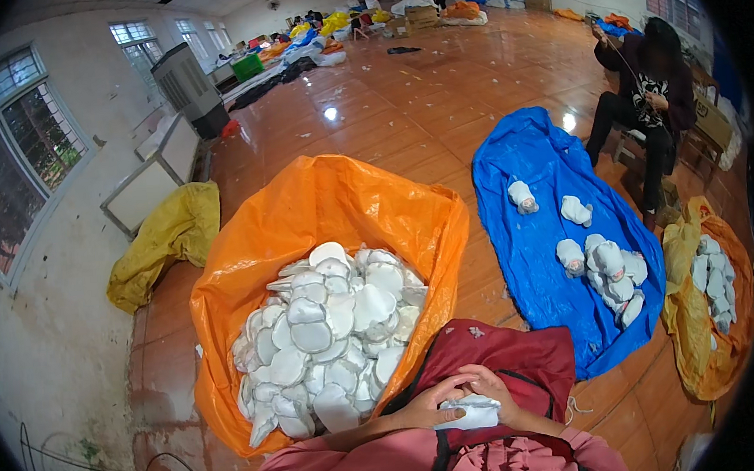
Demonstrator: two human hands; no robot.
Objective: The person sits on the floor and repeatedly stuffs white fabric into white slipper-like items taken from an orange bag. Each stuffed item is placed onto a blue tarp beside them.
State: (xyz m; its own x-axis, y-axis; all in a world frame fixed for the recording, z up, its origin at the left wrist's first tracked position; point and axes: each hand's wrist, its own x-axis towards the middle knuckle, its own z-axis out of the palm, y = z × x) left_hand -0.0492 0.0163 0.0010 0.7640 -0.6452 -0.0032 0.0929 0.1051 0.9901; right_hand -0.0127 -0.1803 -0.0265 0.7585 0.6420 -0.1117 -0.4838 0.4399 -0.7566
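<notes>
Over my lap, my left hand (428, 407) and my right hand (494, 389) meet around a small white fabric piece (478, 413). The left thumb lies on its near side, and the fingers of both hands close over its top, hiding part of it. A dark red cloth (528, 356) covers my knees beneath them. Just to the left, an orange woven sack (382, 182) stands wide open, heaped with flat white rounded fabric pieces (311, 337). To the right, several stuffed white pieces (609, 260) lie on a spread blue sheet (535, 223).
Another person (649, 90) sits at the right, one hand raised with a thread. A yellow-orange sack (686, 335) holds more grey-white pieces at the far right. A yellow sack (165, 239) lies by the left wall, near a grey air cooler (190, 86). Heaped sacks and people occupy the back.
</notes>
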